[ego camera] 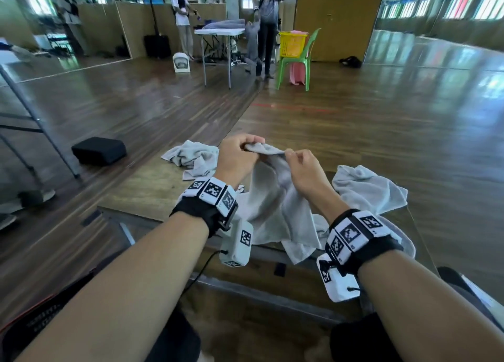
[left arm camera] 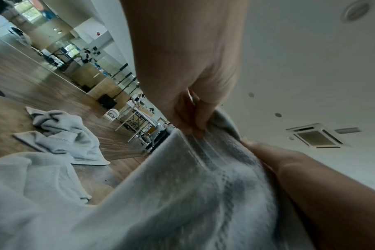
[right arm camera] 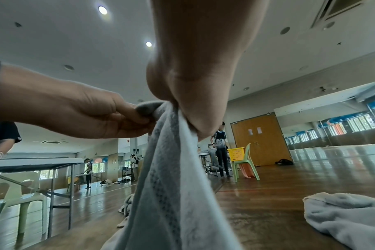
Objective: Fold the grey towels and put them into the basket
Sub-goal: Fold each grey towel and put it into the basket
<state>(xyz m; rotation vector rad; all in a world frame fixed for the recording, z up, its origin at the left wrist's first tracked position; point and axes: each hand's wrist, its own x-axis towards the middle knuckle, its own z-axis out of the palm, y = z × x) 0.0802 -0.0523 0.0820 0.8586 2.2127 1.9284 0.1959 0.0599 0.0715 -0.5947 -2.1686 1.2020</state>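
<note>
I hold one grey towel (ego camera: 275,198) up over the wooden table (ego camera: 152,187) by its top edge. My left hand (ego camera: 245,147) pinches the edge on the left, and my right hand (ego camera: 289,154) pinches it close by on the right. The rest of the towel hangs down and bunches on the table. In the left wrist view the left hand (left arm camera: 193,128) grips the towel's striped border (left arm camera: 203,152). In the right wrist view the right hand (right arm camera: 182,116) clamps the towel (right arm camera: 171,186) beside the left hand (right arm camera: 139,118). No basket shows near me.
A crumpled grey towel (ego camera: 191,157) lies at the table's far left, another (ego camera: 365,187) at the right. A black box (ego camera: 99,150) sits on the floor to the left. Far off stand people, a folding table (ego camera: 218,31) and a yellow basket (ego camera: 293,44) on a green chair.
</note>
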